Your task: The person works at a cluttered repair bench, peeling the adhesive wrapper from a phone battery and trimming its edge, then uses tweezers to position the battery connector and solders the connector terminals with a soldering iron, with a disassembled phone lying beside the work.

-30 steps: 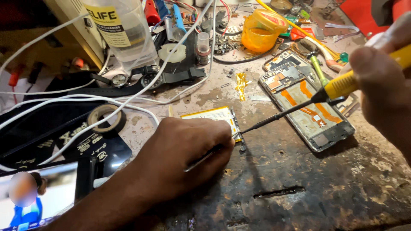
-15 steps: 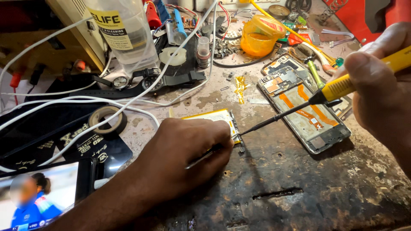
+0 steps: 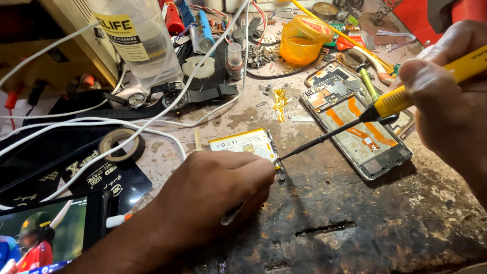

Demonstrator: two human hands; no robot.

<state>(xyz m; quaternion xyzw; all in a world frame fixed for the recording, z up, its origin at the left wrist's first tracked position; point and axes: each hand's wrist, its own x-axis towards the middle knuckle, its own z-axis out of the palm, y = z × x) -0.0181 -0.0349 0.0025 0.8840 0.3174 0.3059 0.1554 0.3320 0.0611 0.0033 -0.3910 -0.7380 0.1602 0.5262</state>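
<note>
My left hand (image 3: 213, 195) lies flat on the worn bench and presses down on a small yellow-edged phone battery (image 3: 243, 143). My right hand (image 3: 446, 96) grips a yellow-handled screwdriver (image 3: 406, 96); its dark shaft slants down-left and its tip touches the battery's right edge beside my left fingertips. An opened phone body (image 3: 362, 129) with orange flex cables lies between the two hands, to the right of the battery.
White cables (image 3: 152, 122) cross the bench at left. A tape roll (image 3: 122, 143), a clear liquid bottle (image 3: 139, 40), an orange tape roll (image 3: 299, 43) and loose parts sit behind. A phone (image 3: 45, 236) showing video lies at the lower left.
The hands and the screwdriver have kept almost the same place. The picture on the phone screen at lower left has changed.
</note>
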